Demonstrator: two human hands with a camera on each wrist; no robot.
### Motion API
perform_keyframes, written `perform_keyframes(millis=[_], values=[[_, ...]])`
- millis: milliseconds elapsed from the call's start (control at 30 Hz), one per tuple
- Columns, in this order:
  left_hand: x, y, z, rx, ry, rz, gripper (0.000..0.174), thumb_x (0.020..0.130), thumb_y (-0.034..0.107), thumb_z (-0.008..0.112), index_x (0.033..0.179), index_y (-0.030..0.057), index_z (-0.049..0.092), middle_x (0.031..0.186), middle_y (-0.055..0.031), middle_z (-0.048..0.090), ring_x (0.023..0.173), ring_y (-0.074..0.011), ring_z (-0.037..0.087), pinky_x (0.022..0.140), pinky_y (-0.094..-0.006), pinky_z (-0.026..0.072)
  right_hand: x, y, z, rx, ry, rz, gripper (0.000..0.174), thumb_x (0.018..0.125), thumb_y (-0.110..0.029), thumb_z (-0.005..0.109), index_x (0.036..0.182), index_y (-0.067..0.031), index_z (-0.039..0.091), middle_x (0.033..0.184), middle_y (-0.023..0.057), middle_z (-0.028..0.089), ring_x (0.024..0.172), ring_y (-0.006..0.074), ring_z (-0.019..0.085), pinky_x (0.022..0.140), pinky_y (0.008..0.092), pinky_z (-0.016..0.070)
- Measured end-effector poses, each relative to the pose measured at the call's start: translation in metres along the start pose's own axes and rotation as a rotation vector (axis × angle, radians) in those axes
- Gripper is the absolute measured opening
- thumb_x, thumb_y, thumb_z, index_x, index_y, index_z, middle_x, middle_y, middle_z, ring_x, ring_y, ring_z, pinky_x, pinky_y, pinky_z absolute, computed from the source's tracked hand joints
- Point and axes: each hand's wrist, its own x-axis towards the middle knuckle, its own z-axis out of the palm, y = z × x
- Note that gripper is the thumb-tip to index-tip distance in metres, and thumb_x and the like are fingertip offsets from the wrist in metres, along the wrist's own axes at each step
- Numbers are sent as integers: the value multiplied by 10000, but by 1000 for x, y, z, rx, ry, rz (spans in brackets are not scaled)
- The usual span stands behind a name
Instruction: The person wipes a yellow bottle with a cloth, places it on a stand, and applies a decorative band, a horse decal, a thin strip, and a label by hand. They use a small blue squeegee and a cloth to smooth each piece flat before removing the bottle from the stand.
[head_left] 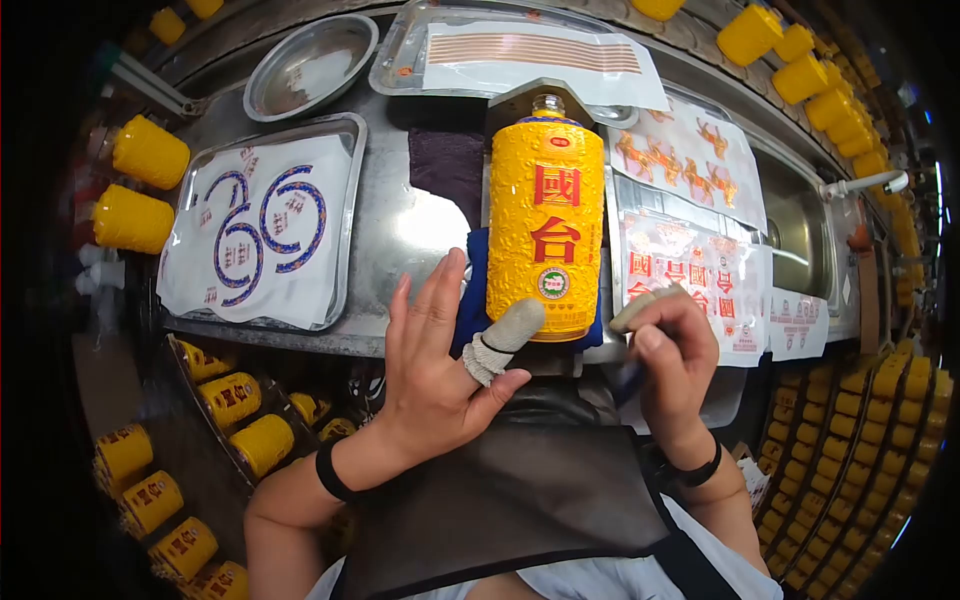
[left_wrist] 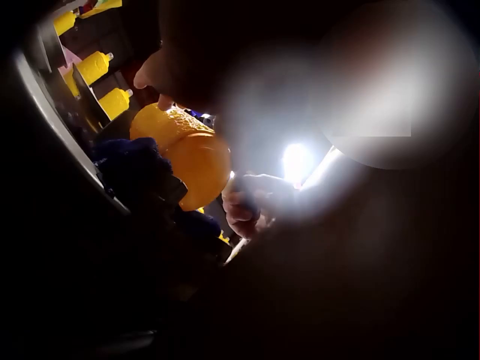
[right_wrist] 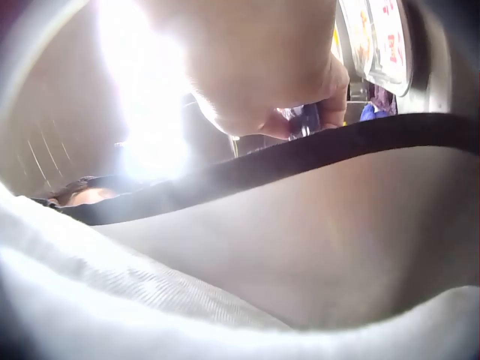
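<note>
A yellow embossed bottle (head_left: 545, 230) with red characters lies on a blue cloth (head_left: 478, 275), its uncapped neck pointing away. My left hand (head_left: 430, 370) is spread at its lower left, the index finger in a fabric cot over the bottle's bottom edge; whether it touches is unclear. In the left wrist view the bottle's round base (left_wrist: 201, 171) shows below dim fingertips. Right of the base, my right hand (head_left: 675, 365) has curled fingers, one in a cot, pinching a small dark-blue item, blurred in the head view; in the right wrist view the item (right_wrist: 305, 120) sits between thumb and fingers.
Left stands a tray (head_left: 352, 190) with blue patterned curved strips; behind it is a round metal dish (head_left: 310, 70). Striped strips lie on a sheet (head_left: 540, 85) at the back. Sheets of decals (head_left: 690, 160) are on the right, beside a sink (head_left: 800, 220). Many yellow bottles surround the bench.
</note>
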Motion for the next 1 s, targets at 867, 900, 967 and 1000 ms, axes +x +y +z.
perform_keyframes(millis=[867, 900, 967, 1000], values=[[3, -7, -4, -175, 20, 11, 562, 773, 224, 743, 1285, 42, 603, 1519, -292, 297, 1383, -434, 352, 1108, -599, 226, -3, 6, 10, -712, -200, -648, 278, 667, -3, 734, 939, -50, 699, 806, 106, 696, 475, 175, 524, 461, 303, 393], [8, -3, -4, -139, 17, 19, 515, 772, 237, 742, 1234, 36, 634, 1518, -299, 291, 1384, -439, 346, 1100, -612, 222, -6, 10, 7, -696, -166, -622, 267, 675, -2, 731, 937, -49, 703, 803, 109, 696, 475, 178, 524, 461, 306, 395], [18, 4, -5, -76, 16, 32, 467, 767, 255, 742, 1171, 33, 671, 1514, -311, 283, 1385, -446, 336, 1090, -629, 216, -11, 7, 8, -709, -154, -566, 259, 693, -9, 729, 948, -46, 700, 772, 93, 686, 484, 179, 547, 466, 308, 402], [23, 7, -6, -48, 21, 34, 462, 762, 259, 743, 1160, 36, 675, 1512, -316, 282, 1386, -450, 333, 1088, -633, 214, -11, 5, 10, -696, -156, -545, 259, 695, -9, 730, 949, -45, 700, 768, 88, 684, 489, 178, 555, 468, 308, 402]])
